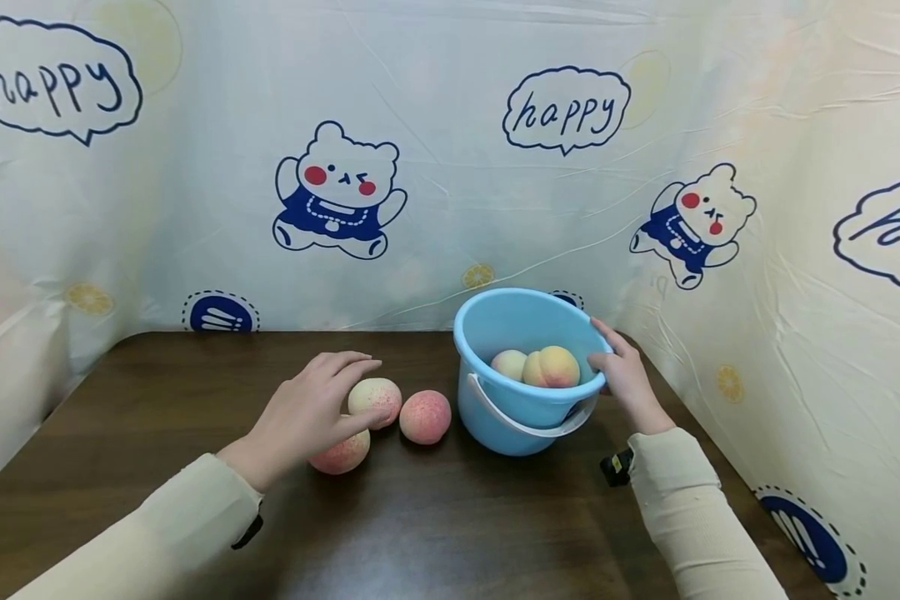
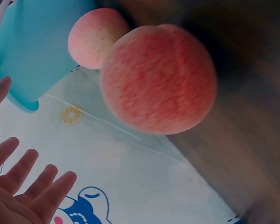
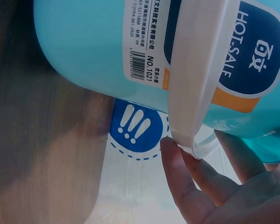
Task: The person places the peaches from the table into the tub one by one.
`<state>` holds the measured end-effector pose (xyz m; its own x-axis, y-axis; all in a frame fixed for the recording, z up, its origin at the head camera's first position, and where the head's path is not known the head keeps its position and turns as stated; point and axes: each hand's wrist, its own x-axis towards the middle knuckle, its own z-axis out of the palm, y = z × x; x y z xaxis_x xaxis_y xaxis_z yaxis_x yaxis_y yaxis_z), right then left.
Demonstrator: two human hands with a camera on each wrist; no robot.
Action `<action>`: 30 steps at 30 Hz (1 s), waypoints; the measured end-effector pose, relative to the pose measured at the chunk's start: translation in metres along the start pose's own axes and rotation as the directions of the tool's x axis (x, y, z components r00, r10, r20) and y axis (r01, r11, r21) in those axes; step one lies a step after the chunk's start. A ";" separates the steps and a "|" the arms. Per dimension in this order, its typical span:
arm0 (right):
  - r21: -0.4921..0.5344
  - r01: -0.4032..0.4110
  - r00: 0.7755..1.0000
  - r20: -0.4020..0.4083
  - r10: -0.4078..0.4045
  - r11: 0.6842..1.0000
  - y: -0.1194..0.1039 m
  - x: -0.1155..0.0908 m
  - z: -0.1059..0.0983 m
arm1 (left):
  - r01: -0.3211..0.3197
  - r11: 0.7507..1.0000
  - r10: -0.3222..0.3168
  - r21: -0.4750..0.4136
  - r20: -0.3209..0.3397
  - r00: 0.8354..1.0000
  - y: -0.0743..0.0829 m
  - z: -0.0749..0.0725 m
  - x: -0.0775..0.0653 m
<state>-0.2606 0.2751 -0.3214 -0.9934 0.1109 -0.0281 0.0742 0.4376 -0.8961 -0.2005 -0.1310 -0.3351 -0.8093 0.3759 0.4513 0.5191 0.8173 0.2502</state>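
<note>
Sleeves (image 1: 690,512) cut off below; left hand (image 1: 307,412) spread, partly hiding two peaches (image 1: 342,456); right hand (image 1: 626,379) grips bucket (image 1: 483,427)

A brown wood-grained table (image 1: 420,533) bears three peaches (image 1: 425,417); a blue bucket (image 1: 498,440) sits beside them.

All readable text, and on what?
"happy": curtain, twice whole, once cut off
"!!!": curtain's blue circle
"HOT-SALE": blue label on bucket
"NO.1021": bucket's white label
"T/JYPA 001-2020": white label
"5211888": white label
"PP": white label
Remaining small print, logo: too unclear
</note>
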 end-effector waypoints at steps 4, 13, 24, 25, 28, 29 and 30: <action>0.004 0.001 1.000 0.005 -0.001 1.000 -0.001 -0.001 0.000 | -0.017 1.000 0.017 0.010 -0.037 0.999 -0.001 0.007 -0.007; -0.002 0.006 1.000 0.004 -0.006 1.000 -0.001 0.000 0.001 | -0.003 1.000 0.004 0.019 -0.077 0.997 -0.006 0.019 -0.019; -0.001 0.008 1.000 0.004 -0.008 1.000 0.001 0.000 0.000 | 0.090 0.996 -0.090 0.017 0.032 0.995 -0.008 0.026 -0.023; 0.000 0.008 1.000 0.003 -0.008 1.000 0.001 0.000 0.000 | 0.097 0.995 -0.098 0.019 0.042 0.994 -0.008 0.027 -0.024; 0.000 0.010 1.000 0.002 -0.010 1.000 0.001 0.000 0.000 | 0.123 0.992 -0.124 0.017 0.065 0.990 -0.010 0.028 -0.026; 0.000 0.008 1.000 0.002 -0.008 1.000 0.000 0.000 0.000 | 0.132 0.991 -0.133 0.014 0.070 0.989 -0.010 0.029 -0.027; 0.000 0.006 1.000 0.001 -0.006 1.000 0.000 0.000 0.000 | 0.141 0.990 -0.141 0.011 0.075 0.987 -0.011 0.031 -0.028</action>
<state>-0.2607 0.2753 -0.3217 -0.9939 0.1077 -0.0233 0.0684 0.4378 -0.8965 -0.1921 -0.1372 -0.3767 -0.8929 0.2886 0.3456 0.3970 0.8668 0.3018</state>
